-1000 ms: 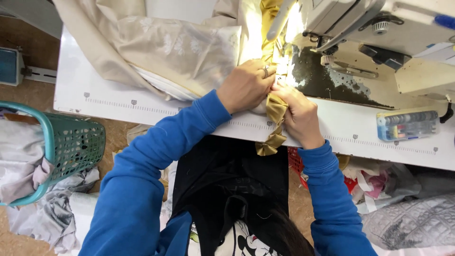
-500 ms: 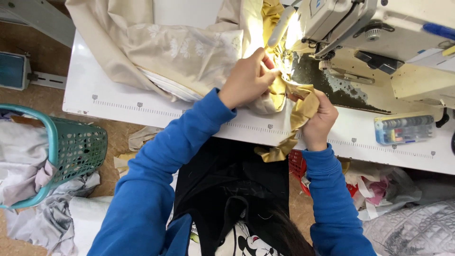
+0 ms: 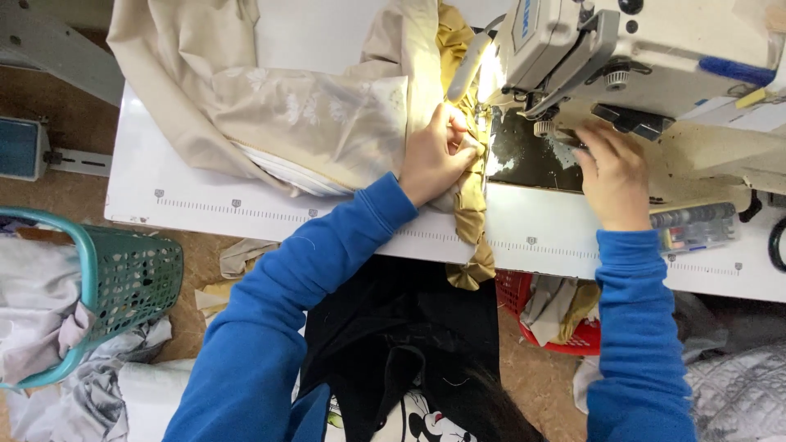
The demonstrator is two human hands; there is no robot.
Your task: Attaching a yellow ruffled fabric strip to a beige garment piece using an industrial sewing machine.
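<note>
My left hand [image 3: 432,155] presses down on a mustard-gold fabric strip [image 3: 472,200] and the edge of a beige patterned cloth [image 3: 311,115], just left of the lit needle area of a white sewing machine [image 3: 647,49]. The gold strip runs from under the machine head down over the table's front edge. My right hand [image 3: 610,176] rests flat, fingers spread, on the machine bed below its dials, holding nothing. Both arms wear blue sleeves.
The white table [image 3: 196,196] has a printed ruler along its front edge. A teal basket [image 3: 123,286] with grey cloth stands at the left, a red basket [image 3: 565,327] of scraps under the table. A clear box of small parts [image 3: 696,225] sits by my right wrist.
My right hand let go of the gold strip and moved right onto the machine bed. The left hand stayed on the fabric near the needle, and the strip now hangs straight.
</note>
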